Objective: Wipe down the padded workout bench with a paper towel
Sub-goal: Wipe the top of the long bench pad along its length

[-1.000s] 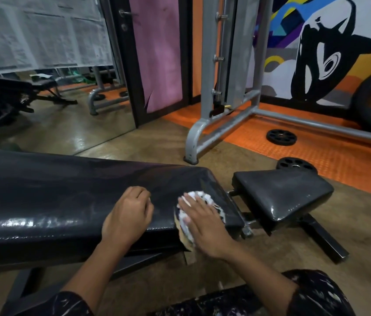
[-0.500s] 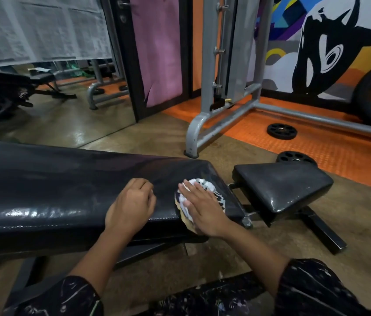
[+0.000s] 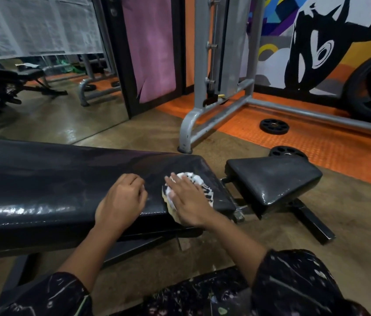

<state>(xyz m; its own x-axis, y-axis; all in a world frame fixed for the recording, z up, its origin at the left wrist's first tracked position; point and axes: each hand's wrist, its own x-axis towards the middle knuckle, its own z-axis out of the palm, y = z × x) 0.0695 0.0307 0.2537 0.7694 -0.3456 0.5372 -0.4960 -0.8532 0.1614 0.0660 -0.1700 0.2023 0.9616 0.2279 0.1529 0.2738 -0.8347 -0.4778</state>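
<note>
The floor (image 3: 148, 133) was the biggest thing in view, smooth brownish concrete with a bit of shine, and a strip of knobbly orange rubber matting (image 3: 316, 142) ran along the far side. Behind that was a wall mural (image 3: 316, 42) in bold black, white, blue and yellow shapes, and off to the left a big mirror (image 3: 50, 87) next to a pinkish-purple door panel (image 3: 152, 46).

A grey tubular steel machine frame (image 3: 214, 106) stood on the orange mat, paint looking pretty scuffed.

The padded workout bench (image 3: 43, 179) stretched across the left half, long and flat, covered in glossy black vinyl with slightly crinkled, worn patches and bright glare along its near edge. Just past its right end sat the separate seat pad (image 3: 271, 181), wedge-shaped, same shiny black vinyl, tilted a little.

Two round black weight plates lay on the ground, one (image 3: 274, 126) on the orange mat and one (image 3: 288, 152) peeking out behind the seat pad.

The left hand (image 3: 122, 199) rested on the bench top with fingers curled under into a loose fist, holding nothing I could see. The right hand (image 3: 188, 199) lay flat, fingers straight and spread, pressing down on the paper towel (image 3: 197, 183), a crumpled white wad near the bench's right end by the front edge.
</note>
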